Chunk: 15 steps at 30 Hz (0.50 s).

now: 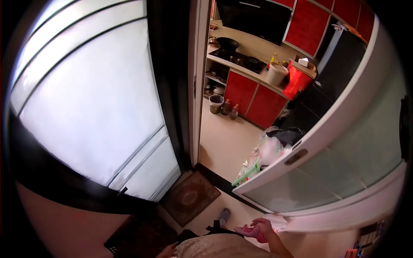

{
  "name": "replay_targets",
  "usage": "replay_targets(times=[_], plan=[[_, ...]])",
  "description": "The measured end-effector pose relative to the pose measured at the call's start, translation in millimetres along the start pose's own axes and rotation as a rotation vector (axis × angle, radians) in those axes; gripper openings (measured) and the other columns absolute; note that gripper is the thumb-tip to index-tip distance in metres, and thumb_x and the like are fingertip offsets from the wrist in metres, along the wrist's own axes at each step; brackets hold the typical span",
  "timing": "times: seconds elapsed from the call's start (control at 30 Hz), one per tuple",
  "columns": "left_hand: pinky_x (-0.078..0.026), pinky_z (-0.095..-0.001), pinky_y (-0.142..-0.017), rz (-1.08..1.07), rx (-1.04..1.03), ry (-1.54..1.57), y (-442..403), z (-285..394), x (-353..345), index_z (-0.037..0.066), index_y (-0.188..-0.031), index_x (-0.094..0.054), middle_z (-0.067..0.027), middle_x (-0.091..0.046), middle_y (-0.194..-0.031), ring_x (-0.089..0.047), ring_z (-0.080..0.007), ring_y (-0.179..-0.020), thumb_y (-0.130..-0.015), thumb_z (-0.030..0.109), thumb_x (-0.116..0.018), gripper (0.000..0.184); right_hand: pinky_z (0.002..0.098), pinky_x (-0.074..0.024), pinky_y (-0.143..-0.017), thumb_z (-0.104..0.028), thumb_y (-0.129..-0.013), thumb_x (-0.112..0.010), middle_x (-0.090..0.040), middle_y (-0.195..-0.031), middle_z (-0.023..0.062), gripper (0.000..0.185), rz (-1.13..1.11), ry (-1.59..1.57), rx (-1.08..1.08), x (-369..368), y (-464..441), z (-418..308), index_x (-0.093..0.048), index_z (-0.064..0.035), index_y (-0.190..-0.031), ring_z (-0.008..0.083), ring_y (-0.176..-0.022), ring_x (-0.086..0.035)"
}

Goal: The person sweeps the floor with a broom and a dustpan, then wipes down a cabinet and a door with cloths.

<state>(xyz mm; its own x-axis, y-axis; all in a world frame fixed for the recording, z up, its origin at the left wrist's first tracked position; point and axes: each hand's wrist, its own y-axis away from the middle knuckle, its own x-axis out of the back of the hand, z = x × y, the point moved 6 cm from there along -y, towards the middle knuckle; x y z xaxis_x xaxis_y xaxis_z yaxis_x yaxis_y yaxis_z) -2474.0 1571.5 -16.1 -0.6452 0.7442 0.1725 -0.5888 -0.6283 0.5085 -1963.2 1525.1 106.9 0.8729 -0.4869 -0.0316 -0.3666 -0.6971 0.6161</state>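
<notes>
At the bottom of the head view, my right hand is closed around a pink item, which looks soft and hangs out to the left of the fingers. My left hand is low at the bottom edge, beside my light-coloured top; its fingers are mostly hidden. One foot in a grey slipper shows on the floor in front of me.
A patterned mat lies before a frosted glass door. Beyond a sliding door is a kitchen with red cabinets, a bin, bottles and plastic bags near the doorway.
</notes>
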Motion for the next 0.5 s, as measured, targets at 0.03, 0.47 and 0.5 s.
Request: replay_targets(times=[0.03, 0.47, 0.5], plan=[[-0.046, -0.0374, -0.086, 0.12, -0.246, -0.07, -11, 24, 1, 0.008, -0.135, -0.048, -0.0143, -0.061, -0.118, -0.055, -0.0268, -0.11, -0.086, 0.006, -0.056, 0.05, 0.0322, -0.0542, -0.075, 0.008, -0.073, -0.045, -0.067, -0.086, 0.0179, 0.029, -0.044, -0.01, -0.004, -6, -22, -10, -0.062, 0.0051, -0.096, 0.0258, -0.081, -0.066], [-0.048, -0.0399, -0.073, 0.497, 0.363, -0.13, -54, 124, -18, -0.003, -0.107, -0.063, -0.0156, -0.066, -0.097, -0.061, -0.028, -0.085, -0.084, 0.006, -0.058, 0.026, 0.0259, -0.05, -0.068, -0.014, -0.082, -0.063, -0.067, -0.077, 0.0053, 0.015, -0.399, 0.173, 0.211, -77, -194, -160, -0.067, -0.0016, -0.089, 0.0126, -0.071, -0.062], [-0.049, -0.039, -0.068, 0.455, 0.379, 0.037, -58, 123, -20, -0.003, -0.106, -0.064, -0.0142, -0.066, -0.093, -0.06, -0.0257, -0.079, -0.084, 0.007, -0.057, 0.025, 0.0255, -0.0498, -0.067, -0.014, -0.082, -0.063, -0.067, -0.078, 0.0056, 0.015, -0.359, 0.24, 0.297, -77, -208, -154, -0.067, -0.0004, -0.088, 0.0117, -0.071, -0.062]])
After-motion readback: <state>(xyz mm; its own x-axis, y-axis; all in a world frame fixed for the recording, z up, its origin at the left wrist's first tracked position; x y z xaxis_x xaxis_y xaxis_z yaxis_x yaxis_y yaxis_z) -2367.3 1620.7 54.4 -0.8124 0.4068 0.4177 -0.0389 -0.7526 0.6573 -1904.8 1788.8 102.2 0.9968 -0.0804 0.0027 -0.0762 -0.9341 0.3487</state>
